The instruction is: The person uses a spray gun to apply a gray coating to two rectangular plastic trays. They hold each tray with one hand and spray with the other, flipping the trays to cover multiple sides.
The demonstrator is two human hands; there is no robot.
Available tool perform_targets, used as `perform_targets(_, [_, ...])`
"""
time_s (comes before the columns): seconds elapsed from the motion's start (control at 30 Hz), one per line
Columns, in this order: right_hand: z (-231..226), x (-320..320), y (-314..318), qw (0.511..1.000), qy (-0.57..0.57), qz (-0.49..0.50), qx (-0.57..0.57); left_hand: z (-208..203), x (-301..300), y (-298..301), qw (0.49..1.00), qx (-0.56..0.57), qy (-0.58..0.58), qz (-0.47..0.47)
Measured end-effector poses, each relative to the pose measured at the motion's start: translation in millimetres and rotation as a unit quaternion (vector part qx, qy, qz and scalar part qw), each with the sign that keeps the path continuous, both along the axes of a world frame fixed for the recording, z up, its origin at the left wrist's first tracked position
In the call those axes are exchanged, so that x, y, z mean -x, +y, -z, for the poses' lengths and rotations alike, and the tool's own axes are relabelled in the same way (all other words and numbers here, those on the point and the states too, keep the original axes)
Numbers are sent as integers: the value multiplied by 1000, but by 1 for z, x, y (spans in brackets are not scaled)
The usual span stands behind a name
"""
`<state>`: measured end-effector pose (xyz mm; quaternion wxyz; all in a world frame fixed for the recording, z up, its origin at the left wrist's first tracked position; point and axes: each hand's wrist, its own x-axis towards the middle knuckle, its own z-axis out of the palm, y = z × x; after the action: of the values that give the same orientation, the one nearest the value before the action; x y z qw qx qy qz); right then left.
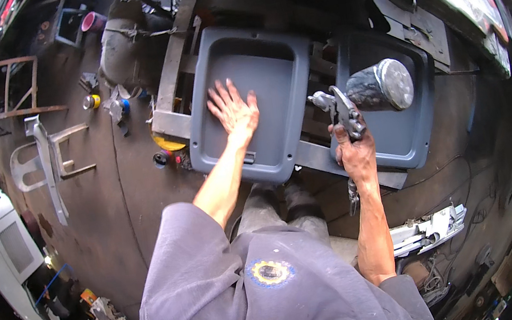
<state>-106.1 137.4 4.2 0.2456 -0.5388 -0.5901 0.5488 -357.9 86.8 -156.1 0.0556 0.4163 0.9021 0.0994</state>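
My left hand point(235, 112) lies over a grey rectangular tray-shaped panel point(270, 73), fingers spread, seemingly on its recessed floor. In my right hand point(355, 151) is a spray gun point(345, 114), its handle wrapped by my fingers. A round metal paint cup point(394, 84) is attached to the gun and tilts to the right. Gun and cup are above a second grey tray-shaped panel point(390, 134) and hide part of it. Both panels rest side by side on a wooden frame point(172, 123).
On the left floor stand a bare metal chair frame point(60, 151) and small cans point(91, 102). White vehicle parts point(429, 230) lie at the lower right. A large tank point(118, 56) stands behind the first panel. A white vehicle point(4, 228) is at far left.
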Motion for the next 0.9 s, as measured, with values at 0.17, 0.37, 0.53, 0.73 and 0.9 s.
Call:
perform_targets(0.17, [-34, 5, -27, 998, 15, -14, 63, -49, -77, -67, 978, 176, -109, 37])
perform_targets(0.37, [-69, 19, -44, 993, 35, -79, 81, -103, -72, -102, 887, 38, -407, 217])
perform_targets(0.53, [-99, 48, -42, 994, 26, -85, 57, -177, -112, -101, 514, -114, -848, 63])
perform_targets(0.73, [-115, 61, -33, 996, 35, -82, -26, -188, -132, -90, 389, -168, -904, 55])
perform_targets(0.9, [-128, 67, -26, 997, 56, -39, -29, -199, -134, -74, 419, -213, -882, 26])
